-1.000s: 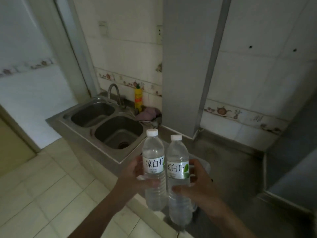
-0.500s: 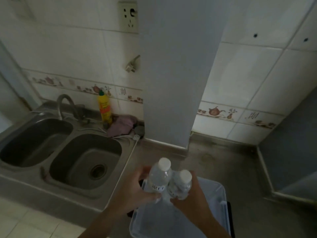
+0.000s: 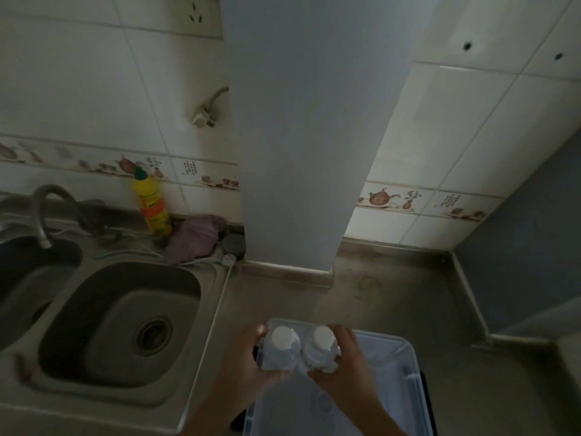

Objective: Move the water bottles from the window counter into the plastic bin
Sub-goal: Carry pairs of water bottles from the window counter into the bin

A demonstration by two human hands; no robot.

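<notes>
Gripping one water bottle (image 3: 279, 349) each, both hands (image 3: 248, 366) hover over the plastic bin (image 3: 399, 388) — sink (image 3: 125, 322) just left.

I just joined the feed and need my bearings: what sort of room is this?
Most likely a small home kitchen: a steel double sink with a tap, a yellow detergent bottle on its ledge, and tiled walls with a teapot border.

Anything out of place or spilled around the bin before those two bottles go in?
No spill shows. Both bottles are capped and upright, one in the left hand, one in the right hand, over the plastic bin. One oddity: a plug dangles unplugged on the wall above the sink.
</notes>
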